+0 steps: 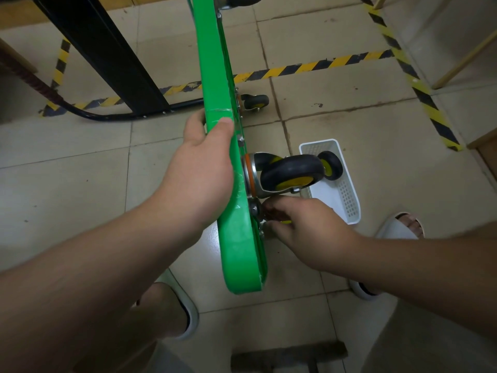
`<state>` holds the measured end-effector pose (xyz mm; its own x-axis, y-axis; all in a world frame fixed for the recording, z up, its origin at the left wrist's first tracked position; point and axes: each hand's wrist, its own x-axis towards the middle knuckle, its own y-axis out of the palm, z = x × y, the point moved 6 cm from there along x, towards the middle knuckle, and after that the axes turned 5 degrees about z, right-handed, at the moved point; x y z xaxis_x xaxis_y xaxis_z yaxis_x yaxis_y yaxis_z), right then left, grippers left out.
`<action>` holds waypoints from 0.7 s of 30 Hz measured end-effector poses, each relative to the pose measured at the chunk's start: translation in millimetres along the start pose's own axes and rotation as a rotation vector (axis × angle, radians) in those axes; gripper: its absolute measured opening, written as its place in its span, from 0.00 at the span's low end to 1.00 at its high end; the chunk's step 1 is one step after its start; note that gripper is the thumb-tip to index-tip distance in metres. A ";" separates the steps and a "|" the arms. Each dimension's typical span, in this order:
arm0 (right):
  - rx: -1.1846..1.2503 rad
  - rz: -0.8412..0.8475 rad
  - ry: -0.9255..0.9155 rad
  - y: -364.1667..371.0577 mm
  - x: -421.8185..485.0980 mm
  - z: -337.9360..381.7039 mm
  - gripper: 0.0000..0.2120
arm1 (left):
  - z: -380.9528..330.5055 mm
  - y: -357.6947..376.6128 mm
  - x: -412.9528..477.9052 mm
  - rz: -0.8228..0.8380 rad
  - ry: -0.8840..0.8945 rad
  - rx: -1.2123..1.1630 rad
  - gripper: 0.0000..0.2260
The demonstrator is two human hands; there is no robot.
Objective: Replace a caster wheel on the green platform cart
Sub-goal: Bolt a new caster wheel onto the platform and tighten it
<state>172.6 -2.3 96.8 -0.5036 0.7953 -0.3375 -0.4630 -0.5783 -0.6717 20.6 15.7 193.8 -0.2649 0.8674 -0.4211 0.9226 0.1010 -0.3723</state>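
left hand holds cart, right hand tool

Dim, even indoor light, soft shadows, faint sheen on floor tiles, wide-angle bending at edges (lower corners blurred)

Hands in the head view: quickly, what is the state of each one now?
Left hand: grips the green platform cart edge.
Right hand: pinches a small red-yellow item next to the caster wheel; which item, cannot tell.
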 end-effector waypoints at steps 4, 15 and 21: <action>0.030 -0.010 -0.019 1.5 0.8 3.1 0.11 | 0.4 -0.4 0.6 0.003 0.001 0.005 0.17; 0.062 0.135 0.044 10.3 -13.5 11.0 0.02 | 0.4 -1.3 0.6 0.006 0.008 0.035 0.17; 0.341 0.285 0.249 -2.3 -26.6 25.8 0.14 | 0.4 -1.0 1.6 0.005 0.008 0.020 0.17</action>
<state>168.2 -26.8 124.3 -0.4750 0.5927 -0.6505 -0.5654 -0.7720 -0.2905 19.1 16.8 193.1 -0.2581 0.8717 -0.4166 0.9180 0.0868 -0.3870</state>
